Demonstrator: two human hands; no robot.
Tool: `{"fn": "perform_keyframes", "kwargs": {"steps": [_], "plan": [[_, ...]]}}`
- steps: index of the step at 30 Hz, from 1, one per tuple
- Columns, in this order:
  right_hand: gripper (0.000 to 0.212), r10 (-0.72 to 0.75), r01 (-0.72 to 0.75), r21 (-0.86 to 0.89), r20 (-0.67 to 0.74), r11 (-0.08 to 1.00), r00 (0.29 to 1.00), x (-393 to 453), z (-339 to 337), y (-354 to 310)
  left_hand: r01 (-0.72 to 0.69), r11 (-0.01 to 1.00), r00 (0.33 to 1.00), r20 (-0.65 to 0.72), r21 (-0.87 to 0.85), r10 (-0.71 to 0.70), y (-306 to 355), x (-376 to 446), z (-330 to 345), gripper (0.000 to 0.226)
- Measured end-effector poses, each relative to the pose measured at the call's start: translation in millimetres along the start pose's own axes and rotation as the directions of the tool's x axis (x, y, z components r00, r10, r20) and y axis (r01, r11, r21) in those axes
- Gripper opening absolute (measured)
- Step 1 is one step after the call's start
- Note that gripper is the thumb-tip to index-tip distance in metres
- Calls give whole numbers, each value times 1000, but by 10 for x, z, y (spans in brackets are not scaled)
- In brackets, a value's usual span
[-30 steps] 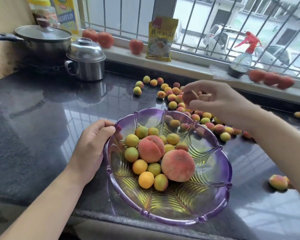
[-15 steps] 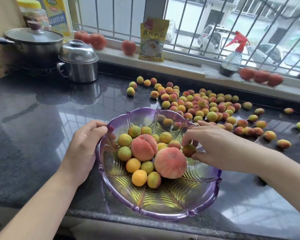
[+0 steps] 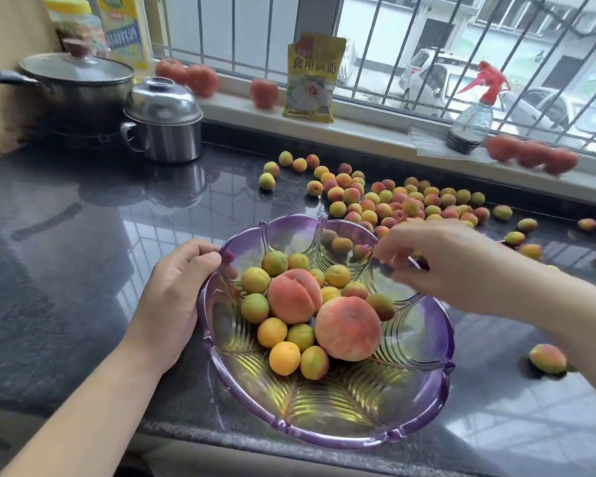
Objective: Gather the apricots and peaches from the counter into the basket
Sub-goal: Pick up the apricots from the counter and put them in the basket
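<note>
Purple basket (image 3: 424,383): my left hand (image 3: 172,297) grips its rim
Peaches (image 3: 348,328): two inside, clefts upward
My right hand (image 3: 451,266): blurred, grip unclear

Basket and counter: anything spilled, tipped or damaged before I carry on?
Nothing stands out. The purple basket sits level on the counter, left hand gripping its rim. The loose apricots are just the ungathered pile; one stray apricot lies apart, right of the basket.

Basket (image 3: 424,401): purple glass, holding two peaches and apricots.
Left hand (image 3: 172,301): grips rim.
Right hand (image 3: 437,266): blurred, above the rim.
</note>
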State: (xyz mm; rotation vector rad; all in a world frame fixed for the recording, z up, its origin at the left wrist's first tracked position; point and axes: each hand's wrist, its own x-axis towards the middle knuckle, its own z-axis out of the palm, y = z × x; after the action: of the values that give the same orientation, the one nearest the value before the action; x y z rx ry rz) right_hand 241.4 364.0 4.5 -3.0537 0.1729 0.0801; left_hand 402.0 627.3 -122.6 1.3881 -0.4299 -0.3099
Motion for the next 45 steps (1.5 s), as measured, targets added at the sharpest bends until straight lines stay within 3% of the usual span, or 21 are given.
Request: {"fn": "perform_keyframes", "kwargs": {"steps": [2,4,8,15,20,26,29,32,36,40,45], "plan": [[14,43,-18,125,-199,992,979,166,-122,134,1,1000,1000,-2,0,-1,-8,8,1,26],[17,114,-68,173,-267,983,957,434,-162,274,5,1000,1000,1,-6,-5,-7,13,3,24],[22,180,-178,31,-189,984,965,1099,55,495,6,1000,1000,24,6,-6,5,38,-10,21],[20,80,-96,-328,-62,940,995,1754,347,422,1,1000,998,59,-26,1,14,37,-29,28],[20,39,-39,-422,-8,906,999,1847,421,406,7,999,999,51,-36,-5,0,41,-28,33],[15,53,-60,-417,-28,907,998,1829,444,366,0,1000,997,78,-31,2,-5,39,-42,33],[17,98,-123,-295,-100,948,990,1794,390,347,10,1000,988,153,-19,-7,-11,28,-55,39],[23,182,-175,48,-226,983,957,1668,228,342,14,1000,978,207,10,-16,-3,17,-53,52],[28,276,-103,459,-328,883,903,1221,1,220,26,1000,989,149,-8,-24,56,-15,-1,60],[35,278,-37,610,-305,791,911,812,-8,71,-4,1000,1000,5,-21,4,78,-45,3,61],[23,246,23,750,-246,661,937,722,38,-144,-37,998,991,-132,-53,30,138,16,-251,62]]}}
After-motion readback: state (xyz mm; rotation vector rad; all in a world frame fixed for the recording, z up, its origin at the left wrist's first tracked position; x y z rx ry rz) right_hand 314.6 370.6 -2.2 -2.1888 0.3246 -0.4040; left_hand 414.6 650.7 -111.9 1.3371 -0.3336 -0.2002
